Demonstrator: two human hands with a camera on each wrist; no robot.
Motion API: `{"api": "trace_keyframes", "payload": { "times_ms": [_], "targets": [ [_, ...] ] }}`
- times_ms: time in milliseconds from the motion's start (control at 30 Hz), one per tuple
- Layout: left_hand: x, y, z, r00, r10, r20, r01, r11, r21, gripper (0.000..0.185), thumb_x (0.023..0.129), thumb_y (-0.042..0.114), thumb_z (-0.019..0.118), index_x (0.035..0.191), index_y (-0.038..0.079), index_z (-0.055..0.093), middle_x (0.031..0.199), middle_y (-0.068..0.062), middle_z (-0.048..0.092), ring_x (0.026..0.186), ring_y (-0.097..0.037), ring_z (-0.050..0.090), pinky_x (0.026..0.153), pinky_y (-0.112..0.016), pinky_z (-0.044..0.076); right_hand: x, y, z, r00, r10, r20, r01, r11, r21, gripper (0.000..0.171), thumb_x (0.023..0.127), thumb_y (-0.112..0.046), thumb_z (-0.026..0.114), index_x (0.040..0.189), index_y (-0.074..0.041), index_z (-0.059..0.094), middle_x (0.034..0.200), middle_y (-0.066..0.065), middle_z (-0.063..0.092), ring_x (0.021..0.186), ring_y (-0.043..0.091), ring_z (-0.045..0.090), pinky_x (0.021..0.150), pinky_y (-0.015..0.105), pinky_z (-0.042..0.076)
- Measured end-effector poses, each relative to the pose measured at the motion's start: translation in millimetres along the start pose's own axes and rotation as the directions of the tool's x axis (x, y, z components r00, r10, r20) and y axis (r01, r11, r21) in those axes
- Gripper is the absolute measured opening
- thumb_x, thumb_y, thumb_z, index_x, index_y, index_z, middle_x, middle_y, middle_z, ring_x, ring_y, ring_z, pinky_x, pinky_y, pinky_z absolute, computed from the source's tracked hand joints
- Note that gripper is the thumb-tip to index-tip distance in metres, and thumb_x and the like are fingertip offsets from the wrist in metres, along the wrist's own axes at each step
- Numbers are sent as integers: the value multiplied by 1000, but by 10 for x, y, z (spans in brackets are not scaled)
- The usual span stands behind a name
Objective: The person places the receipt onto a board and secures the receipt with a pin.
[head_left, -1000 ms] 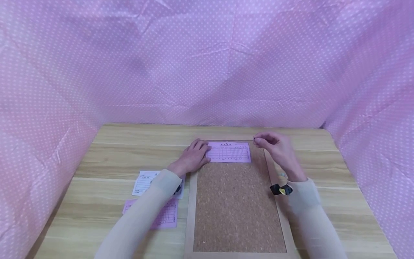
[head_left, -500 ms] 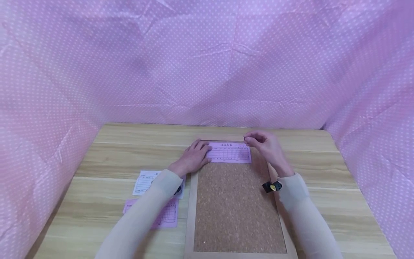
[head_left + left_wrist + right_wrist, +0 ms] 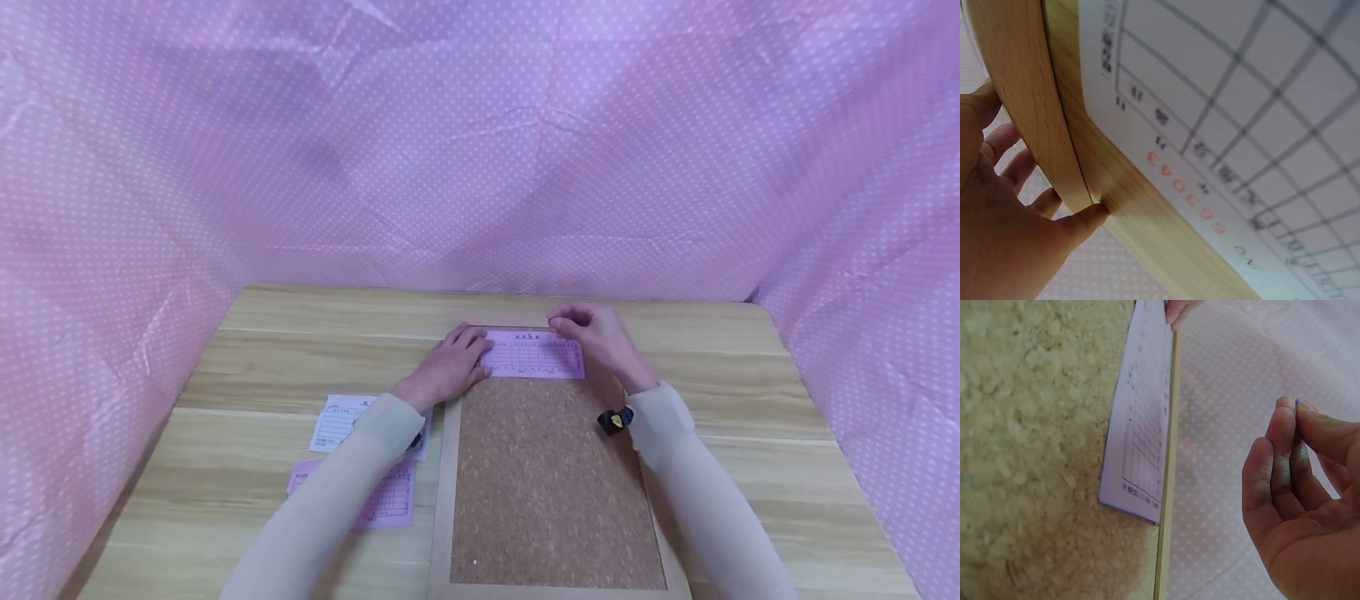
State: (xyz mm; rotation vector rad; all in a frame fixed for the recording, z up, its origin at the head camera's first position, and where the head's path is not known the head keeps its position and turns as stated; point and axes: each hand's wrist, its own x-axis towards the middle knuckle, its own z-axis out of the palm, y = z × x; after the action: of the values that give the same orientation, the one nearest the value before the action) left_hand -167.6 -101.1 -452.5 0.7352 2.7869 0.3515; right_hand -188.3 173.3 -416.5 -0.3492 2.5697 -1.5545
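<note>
A cork board (image 3: 555, 475) in a wooden frame (image 3: 442, 500) lies on the table. A pink printed slip (image 3: 534, 357) (image 3: 1141, 431) lies across its top end. My left hand (image 3: 450, 362) rests flat with straight fingers on the slip's left end, and its fingers (image 3: 1004, 219) show beside the wooden edge (image 3: 1022, 94). My right hand (image 3: 592, 333) (image 3: 1297, 487) hovers over the slip's upper right part. Its thumb and fingers pinch a small blue-tipped pin (image 3: 1297, 400), most of which is hidden.
A white form (image 3: 333, 421) (image 3: 1241, 94) and another pink slip (image 3: 386, 500) lie on the wooden table (image 3: 750, 375) left of the board, partly under my left forearm. Pink dotted cloth (image 3: 480, 167) walls in the table at the back and both sides.
My right hand has moved left, from beyond the board's right frame to above the slip's top right part, still pinching the pin. The left hand and slip stayed put.
</note>
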Motion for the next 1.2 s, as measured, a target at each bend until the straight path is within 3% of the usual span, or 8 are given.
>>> {"api": "trace_keyframes", "payload": {
  "times_ms": [233,667,867,1200],
  "targets": [
    [-3,2,18,1000,5,-5,-5,1000,3,52,108,34,56,153,9,48,164,-12,34,156,-38,19,126,-53,21,79,30,56,999,30,35,-28,998,-57,20,103,-15,66,116,-2,74,108,12,75,98,25,70,87,34,53],
    [-5,16,3,1000,16,-22,-16,1000,-2,51,107,34,57,151,8,50,162,-13,36,155,-39,21,125,-53,24,212,79,142,992,100,79,-92,991,-102,21,103,-15,65,117,-5,75,111,10,74,93,21,62,81,33,48],
    [-10,19,6,1000,9,-22,-9,1000,-3,51,107,34,57,151,8,51,162,-13,37,155,-39,21,124,-54,25,258,131,183,995,72,73,-61,988,-142,17,101,-13,67,114,-5,76,109,12,74,91,20,62,80,31,47],
    [-18,10,9,1000,2,-13,-2,1000,4,52,107,35,57,152,9,50,163,-12,36,155,-38,21,123,-55,26,334,191,226,992,80,95,-68,990,-123,14,100,-10,67,108,-4,78,109,11,74,88,18,62,75,27,49]
  ]
}}
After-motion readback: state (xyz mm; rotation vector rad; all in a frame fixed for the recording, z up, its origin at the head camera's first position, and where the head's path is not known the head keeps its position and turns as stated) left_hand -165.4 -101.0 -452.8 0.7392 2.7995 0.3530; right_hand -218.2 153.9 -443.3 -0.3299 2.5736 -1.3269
